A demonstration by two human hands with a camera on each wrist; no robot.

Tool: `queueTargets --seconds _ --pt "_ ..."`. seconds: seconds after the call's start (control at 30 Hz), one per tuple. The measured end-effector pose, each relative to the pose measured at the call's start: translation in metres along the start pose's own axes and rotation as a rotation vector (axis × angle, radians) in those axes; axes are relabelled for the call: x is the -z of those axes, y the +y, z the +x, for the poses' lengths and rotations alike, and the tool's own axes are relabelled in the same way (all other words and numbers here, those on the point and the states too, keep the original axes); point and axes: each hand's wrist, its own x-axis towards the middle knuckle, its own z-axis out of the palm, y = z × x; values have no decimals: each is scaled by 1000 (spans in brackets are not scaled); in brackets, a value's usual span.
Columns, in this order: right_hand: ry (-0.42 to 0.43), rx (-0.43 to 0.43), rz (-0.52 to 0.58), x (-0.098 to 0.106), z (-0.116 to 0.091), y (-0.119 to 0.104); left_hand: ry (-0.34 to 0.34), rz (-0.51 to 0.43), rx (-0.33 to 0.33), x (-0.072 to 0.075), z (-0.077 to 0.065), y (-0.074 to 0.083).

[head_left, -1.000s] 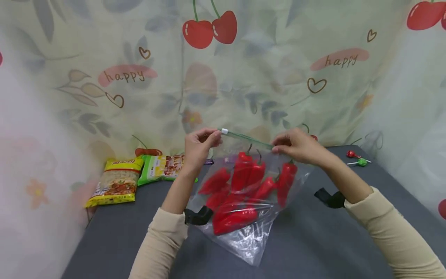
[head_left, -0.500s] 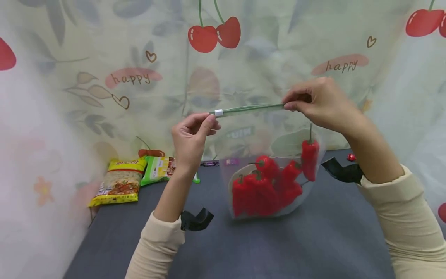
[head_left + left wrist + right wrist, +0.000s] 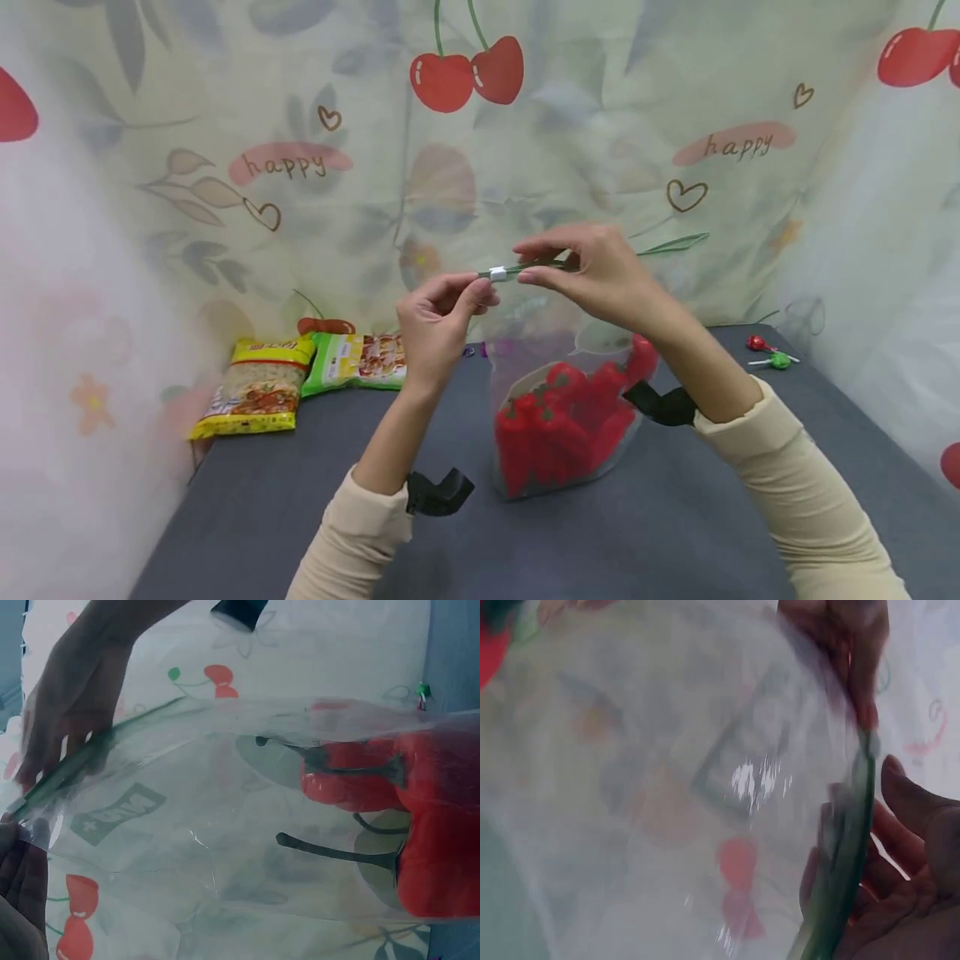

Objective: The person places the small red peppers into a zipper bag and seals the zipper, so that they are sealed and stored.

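A clear slider zip bag point(image 3: 528, 354) hangs upright between my hands over the dark table. Several red peppers point(image 3: 551, 442) with green stems are bunched in its lower part. My left hand point(image 3: 438, 325) pinches the top left corner between thumb and fingertips, beside the white slider point(image 3: 498, 273). Just right of the slider, my right hand point(image 3: 611, 275) is around the green zip strip point(image 3: 855, 847). In the right wrist view its thumb point(image 3: 904, 780) stands apart from the strip and its fingers lie behind. The left wrist view shows long pepper stems point(image 3: 337, 851) pointing toward the bag's mouth.
At the back left lie a yellow food packet point(image 3: 258, 387) and a green-and-white packet point(image 3: 363, 362). A red lollipop point(image 3: 757, 342) and a green lollipop point(image 3: 780, 360) lie at the back right. Printed cloth point(image 3: 555, 167) surrounds the grey table point(image 3: 300, 517).
The bag rose and swung upright, its peppers settling low. My right hand first pulled up the right end of the strip, then slid left along it to the slider. My left hand keeps its pinch.
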Motion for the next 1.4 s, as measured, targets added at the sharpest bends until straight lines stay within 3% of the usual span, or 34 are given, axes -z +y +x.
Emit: queueTargets --seconds 0.17,0.4,0.7,0.87,1.1,1.2,1.3,1.4 --pt "43 104 55 -18 4 -11 -40 0 -22 -1 -3 2" --pt "66 135 8 -15 -1 -2 -27 9 5 3 -7 2" --pt "163 116 -201 31 -35 32 32 -22 51 8 -3 -2" --pt "212 24 -303 64 -64 57 82 -40 106 15 2 -7" --pt "332 -112 -376 95 -91 67 95 -49 105 16 4 -6" --pt "285 -147 -429 98 -92 64 80 -66 84 13 5 -5" --pt "165 -171 -463 92 -86 55 45 -79 48 9 4 -4" --pt "82 -124 -419 75 -72 43 4 -93 15 7 3 -3"
